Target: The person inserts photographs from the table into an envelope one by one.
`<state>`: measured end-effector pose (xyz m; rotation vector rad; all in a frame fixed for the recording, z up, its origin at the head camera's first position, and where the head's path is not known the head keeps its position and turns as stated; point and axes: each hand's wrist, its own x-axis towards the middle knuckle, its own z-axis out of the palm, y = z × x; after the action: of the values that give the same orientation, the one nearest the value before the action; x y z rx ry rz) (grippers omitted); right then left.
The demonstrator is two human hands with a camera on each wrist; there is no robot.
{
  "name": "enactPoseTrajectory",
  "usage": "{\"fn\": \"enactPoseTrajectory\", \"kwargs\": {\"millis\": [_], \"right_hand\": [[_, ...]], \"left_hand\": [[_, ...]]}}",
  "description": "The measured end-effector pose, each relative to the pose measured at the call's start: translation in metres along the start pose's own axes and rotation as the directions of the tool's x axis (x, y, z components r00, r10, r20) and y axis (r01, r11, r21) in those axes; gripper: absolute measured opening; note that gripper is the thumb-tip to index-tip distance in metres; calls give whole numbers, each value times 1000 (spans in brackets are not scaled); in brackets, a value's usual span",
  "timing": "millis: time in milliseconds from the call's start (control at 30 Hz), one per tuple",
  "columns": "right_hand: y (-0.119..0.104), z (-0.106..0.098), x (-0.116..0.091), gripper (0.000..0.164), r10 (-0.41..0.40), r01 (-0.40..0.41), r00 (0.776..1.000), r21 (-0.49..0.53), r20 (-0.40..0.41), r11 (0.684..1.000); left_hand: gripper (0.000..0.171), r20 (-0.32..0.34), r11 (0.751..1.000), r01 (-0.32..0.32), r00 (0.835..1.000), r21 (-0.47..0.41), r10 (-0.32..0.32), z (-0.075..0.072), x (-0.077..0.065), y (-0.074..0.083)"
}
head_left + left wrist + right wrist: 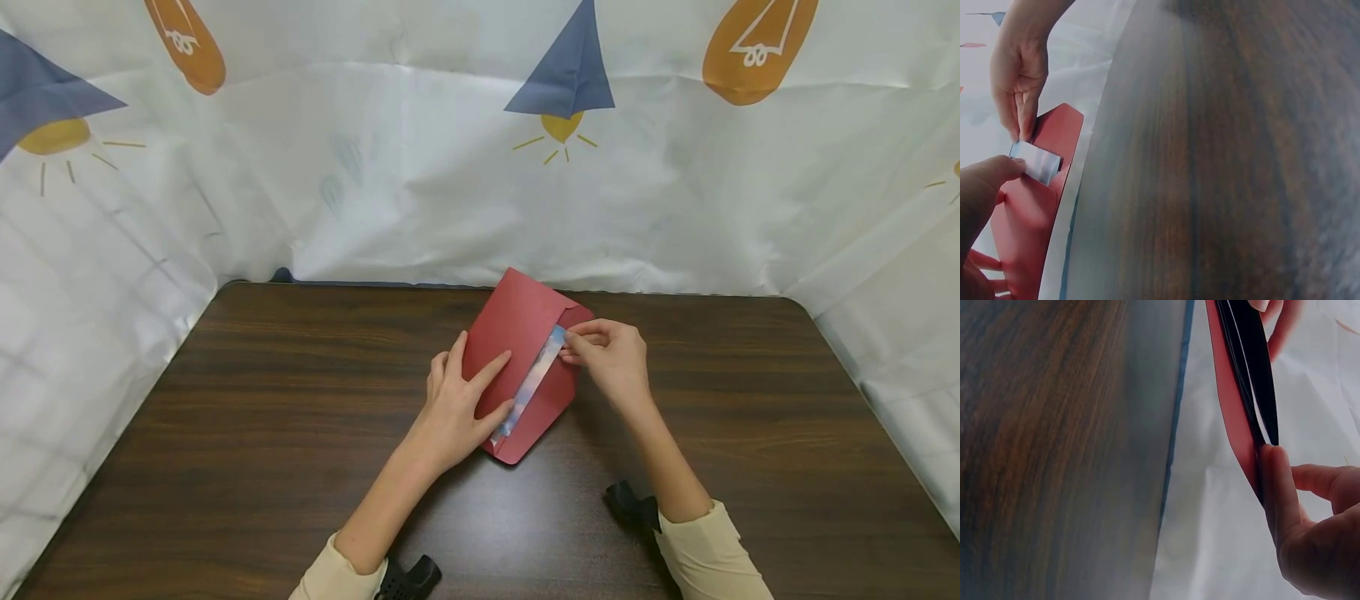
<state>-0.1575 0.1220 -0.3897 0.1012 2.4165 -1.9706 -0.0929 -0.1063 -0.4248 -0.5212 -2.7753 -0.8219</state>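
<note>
A red envelope [517, 325] stands tilted over the table, its opening facing right and its flap [546, 400] folded out. A blue-and-white printed card [536, 371] shows as a narrow strip along the opening; the rest is hidden inside. My left hand [453, 412] holds the envelope, fingers spread over its front panel and thumb across the opening by the card's lower end. My right hand [611, 354] pinches the card's upper corner between thumb and fingertips. From the right wrist, the envelope [1235, 419] appears edge-on, with the right fingers [1280, 481] at one end of its mouth.
The dark wood table [300, 400] ends close behind the envelope. White cloth [405, 183] printed with lamps and bulbs hangs around its back and sides. Black wrist cameras [633, 504] sit below both hands, near the cream sleeves [712, 550].
</note>
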Motion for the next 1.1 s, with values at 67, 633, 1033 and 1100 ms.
{"fn": "enactPoseTrajectory", "kwargs": {"millis": [67, 633, 1033, 1100], "right_hand": [[1, 1, 0, 24, 2, -2, 1000, 0, -2, 1000], [5, 6, 1, 26, 2, -1, 1000, 68, -6, 998], [4, 0, 2, 28, -14, 11, 995, 30, 96, 999], [3, -1, 1, 29, -21, 19, 995, 20, 100, 1000]], "left_hand": [[63, -2, 1000, -6, 1000, 2, 6, 1, 0, 0], [63, 3, 1000, -25, 1000, 4, 25, 1, 0, 1], [59, 35, 999, 42, 999, -19, -42, 2, 0, -3], [59, 47, 998, 65, 997, -16, -65, 2, 0, -4]]}}
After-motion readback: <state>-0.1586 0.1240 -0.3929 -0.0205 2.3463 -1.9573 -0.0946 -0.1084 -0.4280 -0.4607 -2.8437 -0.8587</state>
